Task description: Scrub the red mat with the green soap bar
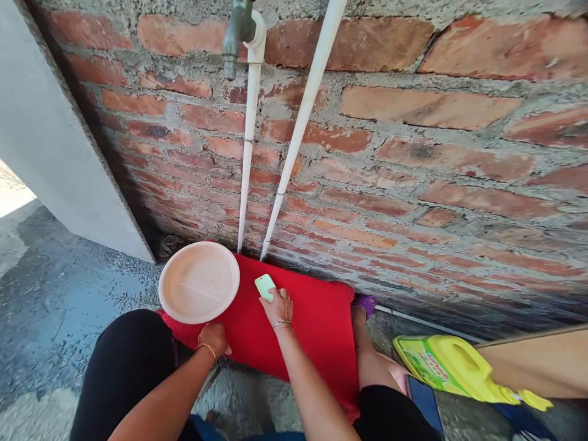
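Note:
A red cloth [316, 324] lies spread out between my knees, in front of the brick wall. My right hand [278, 306] is closed around a pale green scrub brush [264, 285] with a smooth, rounded back, resting over the middle of the cloth. Its underside is hidden. My left hand [214, 340] is closed on the near left edge of the cloth, just below a pale pink plastic basin [199, 311]. The basin sits on the cloth's left end.
A yellow jug [452, 364] stands tilted in view at the right, near a tan board [542, 361]. White pipes [298, 128] and a tap [236, 40] run along the brick wall [413, 147]. A grey slab [68, 135] leans at the left above wet concrete floor [101, 275].

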Available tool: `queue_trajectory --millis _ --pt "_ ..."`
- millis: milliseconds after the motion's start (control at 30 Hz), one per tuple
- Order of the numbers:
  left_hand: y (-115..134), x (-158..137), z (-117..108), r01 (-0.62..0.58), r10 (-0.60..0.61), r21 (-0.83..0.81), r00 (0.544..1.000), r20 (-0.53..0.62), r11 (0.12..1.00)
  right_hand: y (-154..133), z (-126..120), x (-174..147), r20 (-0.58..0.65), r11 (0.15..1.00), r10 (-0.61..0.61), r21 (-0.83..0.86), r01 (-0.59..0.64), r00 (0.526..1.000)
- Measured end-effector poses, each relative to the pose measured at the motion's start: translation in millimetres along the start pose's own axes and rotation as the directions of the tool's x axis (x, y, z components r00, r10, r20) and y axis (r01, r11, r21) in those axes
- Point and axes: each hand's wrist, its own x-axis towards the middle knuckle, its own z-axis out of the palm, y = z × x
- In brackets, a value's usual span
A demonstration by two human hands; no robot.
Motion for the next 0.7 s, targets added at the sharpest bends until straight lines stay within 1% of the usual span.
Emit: queue_trajectory --millis 100,200,267,333,400,433,467,500,533,567,600,700 --pt "-1 1 1 -0.042 0.042 0.018 0.999 -0.01 0.999 44 -21 -9 -0.047 0.986 0.161 -0.023 -0.162 0.986" --pt "-2 -1 0 -0.067 0.068 0.031 0.998 -0.014 0.997 96 -40 -22 -0.063 0.945 0.328 0.02 -0.327 0.943" --pt "-1 -2 -1 -0.074 0.074 0.045 0.997 -0.014 0.996 133 -50 -34 -0.055 0.9 0.434 0.067 -0.43 0.899" --pt "0 -2 -3 -0.081 0.081 0.059 0.997 0.005 0.995 167 -57 -47 -0.047 0.839 0.538 0.123 -0.529 0.842" --pt "2 -4 -5 -0.079 0.078 0.071 0.997 0.027 0.994 192 -61 -59 -0.035 0.767 0.63 0.185 -0.614 0.776" --pt "3 -5 -6 -0.076 0.073 0.077 0.997 0.038 0.994 200 -61 -64 -0.038 0.734 0.664 0.22 -0.642 0.746" --pt "4 -6 -7 -0.074 0.07 0.082 0.997 0.044 0.994 204 -59 -69 -0.053 0.715 0.682 0.257 -0.65 0.729" --pt "5 -8 -9 -0.07 0.067 0.086 0.997 0.045 0.994 203 -56 -73 -0.076 0.712 0.682 0.293 -0.638 0.727" --pt "6 -10 -10 -0.069 0.065 0.091 0.997 0.044 0.993 198 -51 -76 -0.105 0.722 0.669 0.325 -0.611 0.735" --pt "7 -11 -11 -0.07 0.066 0.095 0.997 0.043 0.993 188 -45 -78 -0.134 0.744 0.641 0.35 -0.569 0.756" --pt "8 -13 -13 -0.069 0.065 0.102 0.997 0.042 0.992 174 -38 -80 -0.158 0.775 0.598 0.365 -0.516 0.786" --pt "10 -16 -15 -0.062 0.059 0.116 0.998 0.03 0.991 116 -17 -83 -0.177 0.879 0.391 0.361 -0.31 0.903"
